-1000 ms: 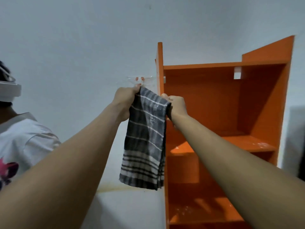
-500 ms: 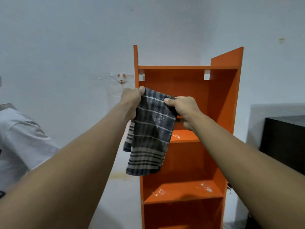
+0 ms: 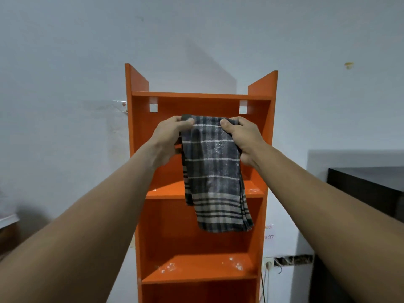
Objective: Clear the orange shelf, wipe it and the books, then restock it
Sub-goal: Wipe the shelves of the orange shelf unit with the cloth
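Observation:
The tall orange shelf [image 3: 260, 162] stands against the pale wall, straight in front of me, with no books on the boards I can see. A dark grey checked cloth [image 3: 213, 178] hangs in front of its upper compartment. My left hand [image 3: 169, 136] pinches the cloth's top left corner. My right hand [image 3: 241, 134] grips the top right corner. The cloth drapes down past the first board. White dust marks lie on the boards [image 3: 196, 270].
A dark cabinet [image 3: 367, 189] stands to the right of the shelf. A wall socket [image 3: 268, 263] with a cable sits low beside the shelf. A clear wall hook [image 3: 122, 104] sticks out left of the shelf's top.
My view has swung so the shelf is centred. Both hands carried the cloth from the shelf's left edge to in front of the upper compartment. The person at left is out of view.

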Demonstrator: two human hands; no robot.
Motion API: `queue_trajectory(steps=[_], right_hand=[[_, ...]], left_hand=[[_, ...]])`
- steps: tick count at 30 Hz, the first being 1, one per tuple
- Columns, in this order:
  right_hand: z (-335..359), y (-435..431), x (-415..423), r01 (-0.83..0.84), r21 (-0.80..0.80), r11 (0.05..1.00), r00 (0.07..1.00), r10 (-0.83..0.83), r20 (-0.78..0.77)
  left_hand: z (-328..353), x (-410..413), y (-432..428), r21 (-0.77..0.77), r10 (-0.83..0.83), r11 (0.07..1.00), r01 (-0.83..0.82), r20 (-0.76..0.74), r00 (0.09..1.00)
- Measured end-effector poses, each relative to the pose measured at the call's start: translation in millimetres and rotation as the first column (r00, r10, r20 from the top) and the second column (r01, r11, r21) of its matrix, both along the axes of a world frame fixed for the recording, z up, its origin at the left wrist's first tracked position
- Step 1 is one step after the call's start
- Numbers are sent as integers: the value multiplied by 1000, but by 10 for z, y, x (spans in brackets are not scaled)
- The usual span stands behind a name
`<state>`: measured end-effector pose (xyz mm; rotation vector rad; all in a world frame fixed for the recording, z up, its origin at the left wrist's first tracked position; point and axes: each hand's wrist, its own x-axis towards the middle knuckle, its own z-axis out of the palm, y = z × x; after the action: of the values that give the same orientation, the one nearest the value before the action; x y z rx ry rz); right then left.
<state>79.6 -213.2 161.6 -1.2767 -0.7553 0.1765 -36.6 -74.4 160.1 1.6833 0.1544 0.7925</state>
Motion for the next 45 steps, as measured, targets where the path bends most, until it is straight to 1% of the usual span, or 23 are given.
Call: queue_trajectory(steps=[2, 4, 6, 8, 11, 13, 14, 16, 17, 20, 23, 25, 28, 30, 32, 33, 35, 36, 38, 39, 41, 43, 45], right_hand=[[42, -101, 162, -1, 31, 1000, 1000, 2, -29], [71, -163, 312, 5, 12, 1000, 1000, -5, -17], [64, -206, 415, -36, -59, 998, 999, 35, -17], [4, -256, 487, -131, -125, 983, 989, 122, -82], [-174, -320, 585, -228, -222, 948, 972, 207, -115], [-278, -326, 625, -224, -273, 935, 973, 200, -115], [-307, -308, 639, -220, -270, 937, 973, 193, -123], [-314, -247, 642, -213, -226, 951, 974, 187, -131], [-296, -213, 626, -200, -195, 960, 975, 175, -137], [-235, -103, 607, -121, -147, 982, 988, 105, -110], [-186, -4, 552, -100, -110, 989, 994, 96, -44], [-168, 57, 493, -94, -41, 995, 996, 94, -1], [-159, 140, 445, -120, 120, 986, 991, 126, -43], [-186, 211, 456, -151, 179, 972, 985, 164, -59], [-217, 255, 436, -223, 183, 957, 966, 243, -94], [-231, 267, 426, -248, 148, 957, 960, 264, -98], [-243, 271, 389, -227, 20, 974, 973, 228, -36], [-241, 281, 373, -194, -35, 980, 981, 194, 22], [-238, 321, 330, -81, -83, 993, 986, 92, 136], [-238, 363, 323, -31, -86, 996, 985, 46, 168], [-247, 446, 313, 40, -81, 996, 977, -22, 211], [-272, 502, 327, 97, -88, 991, 969, -74, 237], [-307, 512, 343, 149, -60, 987, 963, -131, 234]], left_hand=[[-33, 131, -126, -4, -70, 998, 69, -48, 996], [-62, 266, -233, -47, -68, 997, 65, -48, 997], [-72, 393, -314, -116, -60, 991, 61, 14, 998], [-65, 494, -363, -189, -61, 979, 77, 88, 994], [-29, 585, -358, -257, -51, 963, 85, 135, 990], [-8, 598, -323, -268, -34, 962, 57, 90, 995], [-1, 591, -301, -246, -40, 968, 43, 17, 999], [-5, 572, -259, -210, -80, 977, 44, -165, 983], [-17, 582, -211, -203, -83, 978, 38, -222, 971], [-39, 634, -100, -199, -57, 980, 3, -267, 962], [-58, 695, 5, -207, 26, 976, -71, -213, 977], [-76, 723, 78, -233, 56, 968, -93, -164, 985], [-81, 736, 187, -235, 47, 970, -62, -70, 996], [-79, 723, 255, -217, 17, 976, -21, -19, 1000], [-87, 705, 351, -193, -5, 981, 7, 9, 1000], [-98, 693, 417, -182, -11, 983, 13, 14, 1000], [-133, 656, 526, -157, -44, 987, 45, 10, 999], [-158, 633, 574, -150, -70, 986, 68, -2, 998], [-203, 603, 638, -169, -107, 980, 102, -21, 994], [-218, 602, 663, -207, -114, 972, 108, -19, 993], [-244, 610, 716, -329, -121, 937, 116, 5, 993], [-265, 594, 793, -427, -199, 888, 173, -17, 980], [-301, 566, 831, -386, -303, 893, 230, -140, 943]])
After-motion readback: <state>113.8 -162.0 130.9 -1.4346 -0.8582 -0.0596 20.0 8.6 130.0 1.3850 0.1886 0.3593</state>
